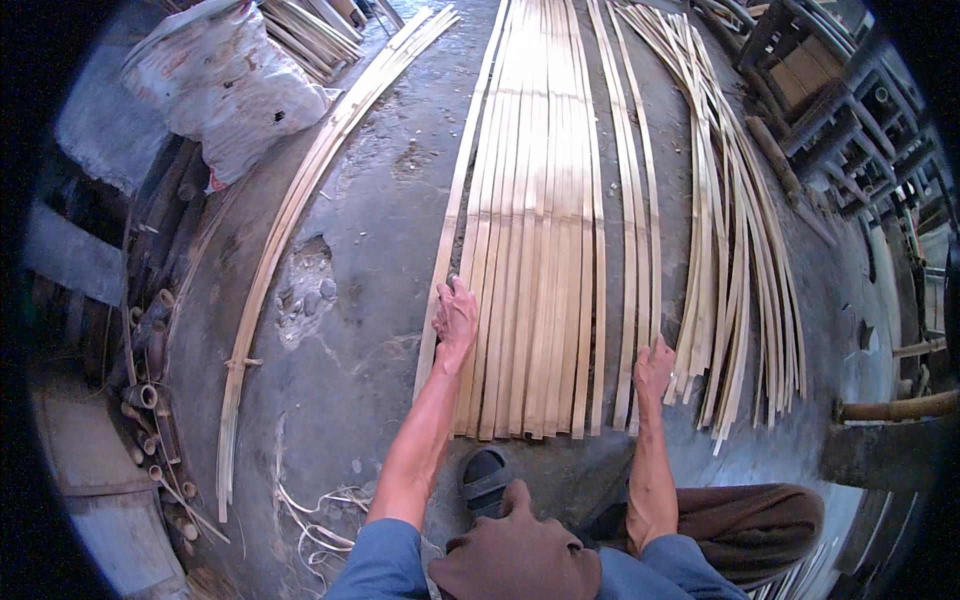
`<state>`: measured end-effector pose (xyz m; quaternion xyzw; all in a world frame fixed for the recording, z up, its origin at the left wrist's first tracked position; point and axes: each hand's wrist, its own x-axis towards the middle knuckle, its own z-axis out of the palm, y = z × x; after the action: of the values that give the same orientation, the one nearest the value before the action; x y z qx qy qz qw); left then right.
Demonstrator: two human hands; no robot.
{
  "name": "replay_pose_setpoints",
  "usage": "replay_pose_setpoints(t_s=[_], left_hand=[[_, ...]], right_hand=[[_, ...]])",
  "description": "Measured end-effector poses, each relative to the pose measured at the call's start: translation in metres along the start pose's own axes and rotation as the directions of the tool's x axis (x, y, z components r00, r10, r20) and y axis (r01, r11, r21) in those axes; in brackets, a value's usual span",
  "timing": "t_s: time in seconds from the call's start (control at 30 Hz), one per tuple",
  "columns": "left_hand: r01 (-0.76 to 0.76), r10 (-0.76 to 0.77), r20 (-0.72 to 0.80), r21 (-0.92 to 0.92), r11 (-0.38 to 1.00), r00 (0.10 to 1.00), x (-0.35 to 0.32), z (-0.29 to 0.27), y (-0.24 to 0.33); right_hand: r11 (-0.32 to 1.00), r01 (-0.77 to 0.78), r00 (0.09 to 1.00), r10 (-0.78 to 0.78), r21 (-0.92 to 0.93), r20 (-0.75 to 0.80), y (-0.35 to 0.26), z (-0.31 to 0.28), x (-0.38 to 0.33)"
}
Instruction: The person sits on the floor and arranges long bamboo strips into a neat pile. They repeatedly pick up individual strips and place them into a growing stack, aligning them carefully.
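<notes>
Long flat bamboo strips (535, 330) lie side by side on the floor in front of me, their near ends roughly lined up. At the left edge of this row, my left hand (456, 318) is closed over a single bamboo strip (456, 205), its fingers curled. Off to the right, my right hand (655, 368) pinches the near part of another bamboo strip (645, 180). Two more separate strips (626, 200) run between that one and the row. Parts of both grips are hidden by the fingers.
A fanned pile of bamboo strips (740, 220) lies at the right, and a tied bundle (270, 250) at the left. A white sack (215, 75) stands far left. Bamboo tubes (150, 395) line the left side; racks (850, 110) stand far right. Broken concrete (308, 285) marks the floor.
</notes>
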<state>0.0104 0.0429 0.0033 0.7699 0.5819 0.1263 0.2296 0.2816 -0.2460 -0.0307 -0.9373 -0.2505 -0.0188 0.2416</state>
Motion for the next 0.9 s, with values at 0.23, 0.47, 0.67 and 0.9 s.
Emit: replay_pose_setpoints(t_s=[0.23, 0.47, 0.67, 0.9], left_hand=[[-0.101, 0.149, -0.195, 0.234, 0.967, 0.969, -0.001, 0.013, -0.034], [0.018, 0.008, -0.322, 0.076, 0.997, 0.947, -0.024, -0.019, -0.033], [0.059, -0.041, -0.139, 0.133, 0.989, 0.989, -0.019, -0.027, -0.049], [0.077, -0.103, -0.104, -0.235, 0.969, 0.989, 0.0, -0.022, -0.065]], right_hand=[[0.996, 0.087, 0.99, -0.089, -0.016, -0.107, -0.058, -0.025, -0.017], [0.99, 0.026, 0.985, -0.001, -0.14, 0.175, -0.08, -0.037, -0.043], [0.996, 0.056, 0.994, -0.049, -0.065, 0.102, -0.062, -0.018, -0.037], [0.962, -0.145, 0.989, 0.135, 0.232, 0.06, -0.095, -0.037, -0.034]])
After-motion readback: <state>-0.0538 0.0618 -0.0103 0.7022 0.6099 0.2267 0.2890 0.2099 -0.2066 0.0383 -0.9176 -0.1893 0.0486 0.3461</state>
